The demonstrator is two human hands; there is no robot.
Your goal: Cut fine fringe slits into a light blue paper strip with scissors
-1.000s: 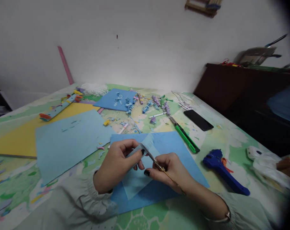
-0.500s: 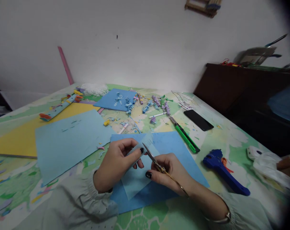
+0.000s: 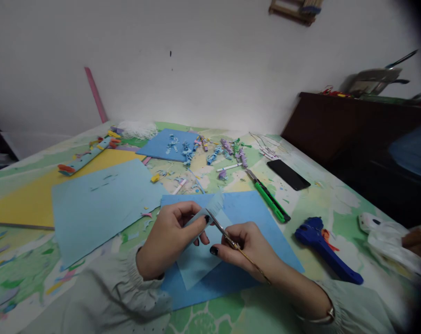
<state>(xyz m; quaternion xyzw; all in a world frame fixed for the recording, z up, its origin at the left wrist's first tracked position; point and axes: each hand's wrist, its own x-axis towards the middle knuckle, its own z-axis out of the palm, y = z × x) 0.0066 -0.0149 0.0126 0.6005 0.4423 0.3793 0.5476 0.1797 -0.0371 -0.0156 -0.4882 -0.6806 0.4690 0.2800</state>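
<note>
My left hand pinches a narrow strip of light blue paper between thumb and fingers, held just above the table. My right hand grips small gold-handled scissors, whose blades meet the strip's edge close to my left thumb. The far end of the strip looks fringed with fine cuts. Under both hands lie a light blue paper piece and a larger blue sheet.
A light blue sheet and a yellow sheet lie to the left. A green utility knife, black phone and blue glue gun lie to the right. Curled paper scraps and a marker litter the far side.
The scissor blades opened half a second ago and have closed again on the strip. Both hands stay in nearly the same place.
</note>
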